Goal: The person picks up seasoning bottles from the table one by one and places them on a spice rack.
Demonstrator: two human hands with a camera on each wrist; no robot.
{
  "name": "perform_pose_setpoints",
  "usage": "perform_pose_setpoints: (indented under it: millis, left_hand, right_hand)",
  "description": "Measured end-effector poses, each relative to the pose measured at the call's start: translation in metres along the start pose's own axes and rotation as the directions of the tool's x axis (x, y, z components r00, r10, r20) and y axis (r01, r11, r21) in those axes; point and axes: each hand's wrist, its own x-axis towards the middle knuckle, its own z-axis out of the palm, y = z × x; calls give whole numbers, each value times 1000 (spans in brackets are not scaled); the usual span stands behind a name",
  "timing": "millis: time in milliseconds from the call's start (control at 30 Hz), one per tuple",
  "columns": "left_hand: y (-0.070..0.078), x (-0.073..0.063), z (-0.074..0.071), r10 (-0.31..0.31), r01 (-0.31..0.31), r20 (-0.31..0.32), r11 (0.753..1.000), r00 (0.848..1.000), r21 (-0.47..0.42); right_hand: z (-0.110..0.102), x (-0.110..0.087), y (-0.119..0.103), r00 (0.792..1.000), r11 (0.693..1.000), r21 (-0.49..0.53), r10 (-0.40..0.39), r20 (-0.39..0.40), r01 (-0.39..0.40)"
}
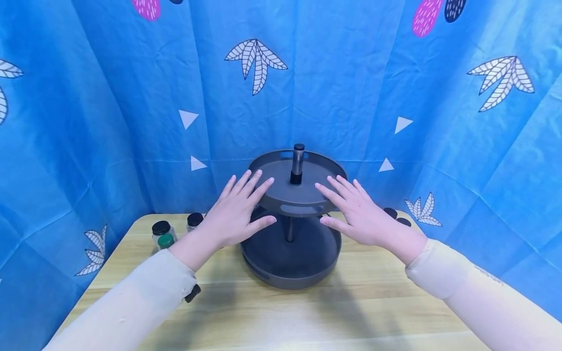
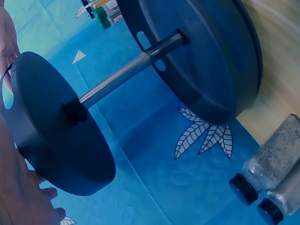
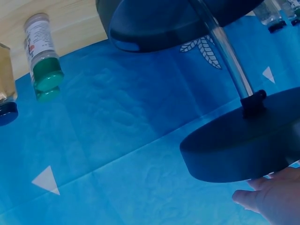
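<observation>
Stand [image 1: 293,194], two grey trays on a post [image 1: 297,165], sits mid-width toward the desk's [image 1: 272,321] far edge. Left hand [image 1: 228,219] and right hand [image 1: 357,214] flank the upper tray, fingers spread and straight, hands apart, nothing clasped. Cannot tell whether fingertips actually touch the rim.

Risks, my judgement: uneven pressure on the upper tray would likely tip or twist the stand, its weight being carried on one post. Lifting by that tray might strain the joint at the post if it is loose. With flat fingers there is little hold, so a slip seems possible.

Around: black-lidded jar [image 1: 161,228], green-lidded jar [image 1: 166,240] and a second black lid [image 1: 194,219] by the far left corner, close to the left forearm; a sideways sweep could knock them. Dark object [image 1: 192,293] half hidden by the left cuff; cannot identify. Two black lids [image 1: 397,217] toward the far right corner, behind the right wrist. Curtain [image 1: 333,122] hangs just past the far edge, limiting any push backward.
</observation>
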Motion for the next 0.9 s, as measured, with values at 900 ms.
perform_pose_setpoints:
  millis: [900]
  left_hand:
    - [0, 15, 6, 20, -22, -61, 1000, 998, -22]
  right_hand:
    - [2, 12, 3, 1000, 999, 36, 3, -8, -2]
